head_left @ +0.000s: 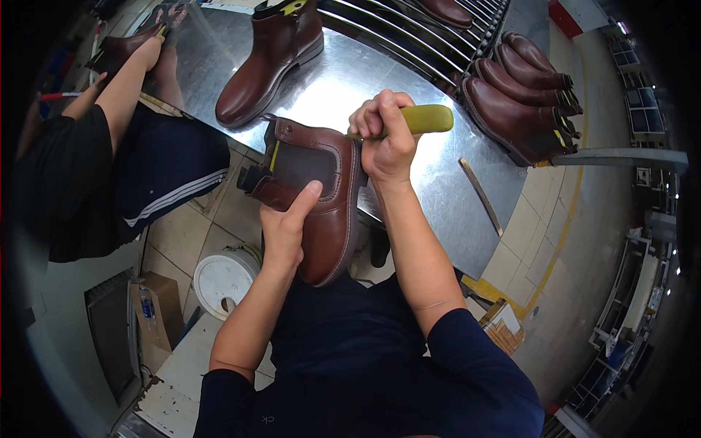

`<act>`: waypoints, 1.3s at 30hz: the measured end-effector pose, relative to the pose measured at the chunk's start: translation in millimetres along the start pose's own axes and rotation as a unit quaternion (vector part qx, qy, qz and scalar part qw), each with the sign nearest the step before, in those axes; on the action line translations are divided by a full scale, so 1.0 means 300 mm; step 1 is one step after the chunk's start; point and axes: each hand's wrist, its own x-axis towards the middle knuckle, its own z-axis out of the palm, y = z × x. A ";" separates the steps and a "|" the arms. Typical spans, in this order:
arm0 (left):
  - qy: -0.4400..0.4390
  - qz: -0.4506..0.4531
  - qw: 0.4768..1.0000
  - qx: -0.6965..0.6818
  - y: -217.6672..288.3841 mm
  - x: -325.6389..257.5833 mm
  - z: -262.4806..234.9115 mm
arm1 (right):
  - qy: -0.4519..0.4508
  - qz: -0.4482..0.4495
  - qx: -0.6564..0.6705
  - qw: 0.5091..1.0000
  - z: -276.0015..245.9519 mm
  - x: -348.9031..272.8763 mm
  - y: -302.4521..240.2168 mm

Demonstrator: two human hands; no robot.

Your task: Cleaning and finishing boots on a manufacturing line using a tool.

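Observation:
My left hand (283,232) is closed on a brown leather ankle boot (327,233), its thumb lying over the dark elastic side panel. The boot is held on its side above my lap, toe toward me. In my right hand (388,139) is a tool with a thick olive-green handle (431,119), fingers wrapped round it. That fist is right beside the boot's heel and sole edge; the tool's working end is mostly hidden. Another brown boot (274,66) stands upright on the metal table (380,80) just beyond.
Several brown boots (515,109) stand at the table's right end, by a roller rack (409,36). A thin strip (480,196) lies on the table. At left, a co-worker's hand (150,52) holds a dark boot (120,51). A white bucket (219,281) stands below left.

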 end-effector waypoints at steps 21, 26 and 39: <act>-0.017 -0.006 1.000 -0.002 -0.011 0.006 -0.016 | -0.174 -0.213 -0.201 0.940 0.022 -0.247 -0.013; 0.002 -0.015 0.998 -0.059 -0.033 -0.006 -0.021 | -0.117 -0.096 -0.042 0.988 0.006 -0.303 -0.021; 0.047 -0.005 0.996 -0.079 -0.044 -0.014 0.016 | -0.185 -0.111 -0.114 0.970 0.032 -0.371 -0.057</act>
